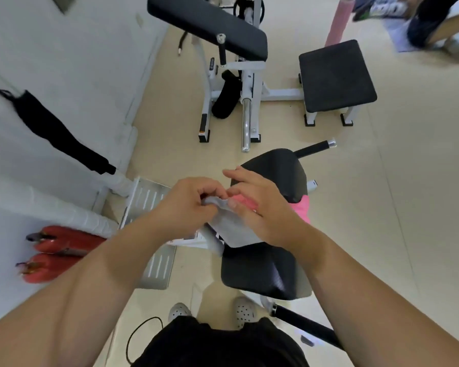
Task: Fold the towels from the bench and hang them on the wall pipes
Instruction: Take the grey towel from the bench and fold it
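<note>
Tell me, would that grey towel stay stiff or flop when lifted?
Probably floppy: the grey towel sags and creases below both hands. Likely light, since the left hand and right hand pinch it only by its top edge.

Grey towel [229, 229], pink towel [304, 209], black bench [263, 274].

The black padded bench [260, 271] stood right in front of me on the pale floor [398, 207]. A pink towel [305, 210] lay on it where the seat met the backrest, only partly in my sight. Further off on the same floor stood a white-framed machine [249, 83] and, just beside it, a black padded stool [337, 75]. Two red extinguishers [61, 250] sat against the wall to my left.
</note>
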The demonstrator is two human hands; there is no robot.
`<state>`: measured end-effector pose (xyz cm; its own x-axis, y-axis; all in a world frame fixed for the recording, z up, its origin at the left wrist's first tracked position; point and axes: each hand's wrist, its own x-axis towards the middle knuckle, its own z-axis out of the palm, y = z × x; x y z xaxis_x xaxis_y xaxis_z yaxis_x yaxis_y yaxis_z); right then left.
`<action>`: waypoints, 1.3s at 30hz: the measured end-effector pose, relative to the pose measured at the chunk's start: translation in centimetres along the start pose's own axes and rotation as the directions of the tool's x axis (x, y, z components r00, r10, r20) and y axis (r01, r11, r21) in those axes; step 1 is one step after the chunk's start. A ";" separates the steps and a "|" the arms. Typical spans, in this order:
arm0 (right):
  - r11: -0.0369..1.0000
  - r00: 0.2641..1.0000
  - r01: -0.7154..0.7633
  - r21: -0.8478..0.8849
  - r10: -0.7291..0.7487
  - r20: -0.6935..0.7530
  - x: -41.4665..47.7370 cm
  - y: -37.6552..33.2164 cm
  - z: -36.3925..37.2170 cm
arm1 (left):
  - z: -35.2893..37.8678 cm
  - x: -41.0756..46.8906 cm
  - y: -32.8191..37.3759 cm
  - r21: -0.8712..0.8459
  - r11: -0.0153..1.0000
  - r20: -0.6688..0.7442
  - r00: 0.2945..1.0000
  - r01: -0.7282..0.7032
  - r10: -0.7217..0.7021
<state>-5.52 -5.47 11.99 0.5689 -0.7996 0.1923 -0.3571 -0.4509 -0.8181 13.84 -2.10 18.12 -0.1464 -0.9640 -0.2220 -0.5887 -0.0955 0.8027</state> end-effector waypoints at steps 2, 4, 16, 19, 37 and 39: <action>0.998 0.990 0.031 0.049 -0.038 0.136 1.0 -3.0 -0.4 | -2.2 -2.5 0.7 -0.003 1.000 -0.044 0.999 -0.010 0.010; 0.995 0.966 0.069 0.073 -0.085 0.244 1.9 -5.9 0.3 | -4.3 -5.1 1.0 -0.048 0.999 -0.083 0.996 0.010 -0.014; 0.971 0.944 0.199 0.131 -0.226 0.238 8.4 -16.3 7.6 | -13.8 -19.9 -5.4 -0.398 0.892 -0.282 0.896 0.217 -0.343; 0.973 0.930 0.215 0.078 -0.229 0.286 9.5 -17.2 9.9 | -15.4 -23.7 -8.5 -0.486 0.858 -0.356 0.858 0.168 -0.370; 0.873 0.929 0.101 -0.477 0.089 0.359 15.7 -21.0 30.4 | -25.0 -38.5 -30.6 -0.285 0.857 -0.255 0.828 0.429 -0.499; 0.855 0.944 0.064 -0.515 0.116 0.309 15.9 -21.3 31.9 | -26.2 -40.1 -32.8 -0.290 0.841 -0.203 0.830 0.456 -0.520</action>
<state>34.77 4.05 15.21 0.7245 -0.6844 -0.0812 -0.6508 -0.6407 -0.4074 59.85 33.17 15.16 0.3461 -0.8006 -0.4892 -0.3316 -0.5921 0.7344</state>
